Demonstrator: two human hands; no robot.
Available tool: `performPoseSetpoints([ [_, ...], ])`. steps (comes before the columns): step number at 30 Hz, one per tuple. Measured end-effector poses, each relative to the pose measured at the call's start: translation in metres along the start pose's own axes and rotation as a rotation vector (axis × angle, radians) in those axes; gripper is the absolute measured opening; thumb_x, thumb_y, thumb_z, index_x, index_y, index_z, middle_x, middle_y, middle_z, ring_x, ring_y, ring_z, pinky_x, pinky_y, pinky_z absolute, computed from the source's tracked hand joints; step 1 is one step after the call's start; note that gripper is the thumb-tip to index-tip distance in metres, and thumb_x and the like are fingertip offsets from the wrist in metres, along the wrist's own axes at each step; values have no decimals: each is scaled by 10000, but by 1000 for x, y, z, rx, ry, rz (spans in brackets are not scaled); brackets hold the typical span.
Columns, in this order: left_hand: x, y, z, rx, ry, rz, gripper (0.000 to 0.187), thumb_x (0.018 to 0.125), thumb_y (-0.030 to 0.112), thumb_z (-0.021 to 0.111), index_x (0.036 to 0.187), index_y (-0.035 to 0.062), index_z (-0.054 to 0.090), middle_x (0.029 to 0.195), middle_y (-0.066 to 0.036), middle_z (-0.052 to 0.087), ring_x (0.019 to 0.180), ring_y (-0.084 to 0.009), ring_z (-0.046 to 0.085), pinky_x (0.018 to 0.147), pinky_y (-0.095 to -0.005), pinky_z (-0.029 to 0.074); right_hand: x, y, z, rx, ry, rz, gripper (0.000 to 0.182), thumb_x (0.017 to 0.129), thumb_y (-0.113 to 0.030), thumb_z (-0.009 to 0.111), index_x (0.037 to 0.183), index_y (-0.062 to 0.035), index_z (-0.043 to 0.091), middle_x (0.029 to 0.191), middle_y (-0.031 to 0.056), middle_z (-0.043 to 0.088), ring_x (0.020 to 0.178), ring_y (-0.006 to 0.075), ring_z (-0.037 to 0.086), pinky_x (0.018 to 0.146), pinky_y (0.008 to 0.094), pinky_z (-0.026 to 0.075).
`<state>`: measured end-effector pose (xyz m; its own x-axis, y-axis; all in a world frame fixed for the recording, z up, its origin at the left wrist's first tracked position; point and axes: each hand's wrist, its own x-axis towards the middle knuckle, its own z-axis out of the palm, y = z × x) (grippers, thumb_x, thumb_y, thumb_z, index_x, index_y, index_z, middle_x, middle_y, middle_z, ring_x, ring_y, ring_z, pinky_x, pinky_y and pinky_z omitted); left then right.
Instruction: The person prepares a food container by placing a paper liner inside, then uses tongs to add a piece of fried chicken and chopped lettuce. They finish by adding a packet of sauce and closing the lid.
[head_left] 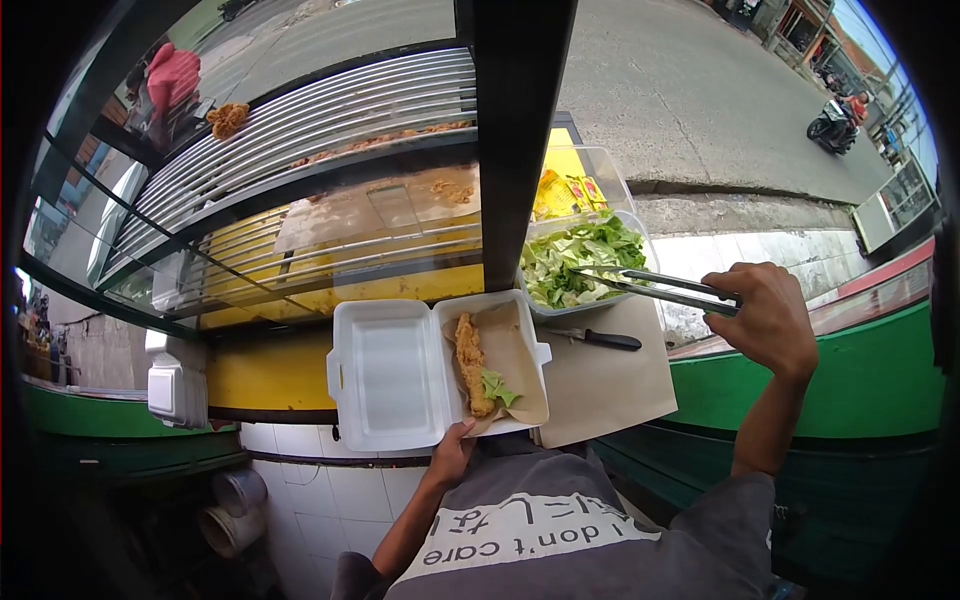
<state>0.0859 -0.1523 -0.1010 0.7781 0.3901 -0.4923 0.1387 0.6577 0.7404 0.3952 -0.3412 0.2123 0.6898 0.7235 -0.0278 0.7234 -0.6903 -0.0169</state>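
Left hand (452,456), fingers tucked out of sight under the foam box (392,375)! Do the tongs (680,288) pinch any lettuce (575,248)? Can't tell! Print on the yellow sachets (590,190), too small to read; far right, the motorbike rider (857,106), tiny; near left, buckets (228,531) half lost in shadow!

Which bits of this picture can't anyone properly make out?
Head view:
- Left hand: fingers mostly hidden by the foam box.
- Tub: floor covered by lettuce.
- Tongs: tips too small to tell whether they grip lettuce.
- Yellow packets: print too small.
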Motion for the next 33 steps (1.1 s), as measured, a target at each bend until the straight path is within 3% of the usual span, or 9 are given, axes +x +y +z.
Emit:
performPoseSetpoints([
  [9,-2,13,13,-143,-23,-60,342,989,239,436,1123,-48,565,1125,-88,583,1078,-154,517,994,-275,364,-22,-16,-15,314,-264,-298,452,588,-134,789,1022,-37,708,807,108,678,633,227,662,586,321,525],
  [12,-2,15,15,-193,-29,-62,340,992,244,434,1114,-45,567,1123,-88,585,1076,-153,516,990,-278,368,-23,-10,-12,268,-171,-211,472,575,-152,793,1025,-38,705,797,109,672,641,242,651,597,335,517],
  [14,-3,18,17,-124,27,-90,387,959,206,409,1199,-75,525,1253,-158,566,1194,-240,512,1085,-369,319,-19,-9,-15,190,-83,-24,450,586,-168,781,1010,-38,708,779,114,663,643,272,630,639,369,507],
  [18,0,2,3,-150,-33,-53,297,1004,205,423,1114,-34,559,1097,-88,586,1051,-148,515,982,-276,373,-5,8,4,-43,35,-58,345,632,-204,730,958,-89,726,762,129,660,676,309,639,684,406,519],
  [21,5,-16,-12,253,-24,152,255,1007,156,418,1121,-32,547,1089,-88,582,1044,-148,512,975,-277,380,10,-5,2,-46,-160,40,310,642,-192,717,941,-110,737,725,137,665,692,327,645,693,402,526],
  [22,3,-7,-4,122,-27,73,246,1006,142,418,1124,-34,543,1089,-88,580,1044,-148,512,972,-278,383,12,-11,-2,-85,-193,93,317,646,-181,746,950,-91,743,819,127,704,730,305,656,747,384,518],
  [27,-2,1,4,110,-32,68,243,1006,141,420,1126,-34,541,1088,-88,575,1042,-141,507,968,-277,384,2,-6,-14,-33,-124,17,292,657,-178,740,931,-80,737,771,140,681,694,318,639,704,396,504],
  [30,-2,11,13,-148,9,-75,237,1007,128,419,1122,-37,544,1087,-88,574,1041,-138,508,966,-278,386,-10,-5,-26,64,-34,-9,278,665,-172,731,924,-72,729,731,143,660,690,328,623,693,412,489],
  [33,4,0,6,-115,51,-95,399,953,211,420,1205,-84,513,1262,-163,557,1207,-242,501,1097,-372,309,-13,0,-31,95,-23,84,297,657,-149,749,940,-63,723,763,136,661,733,315,626,716,416,488],
])
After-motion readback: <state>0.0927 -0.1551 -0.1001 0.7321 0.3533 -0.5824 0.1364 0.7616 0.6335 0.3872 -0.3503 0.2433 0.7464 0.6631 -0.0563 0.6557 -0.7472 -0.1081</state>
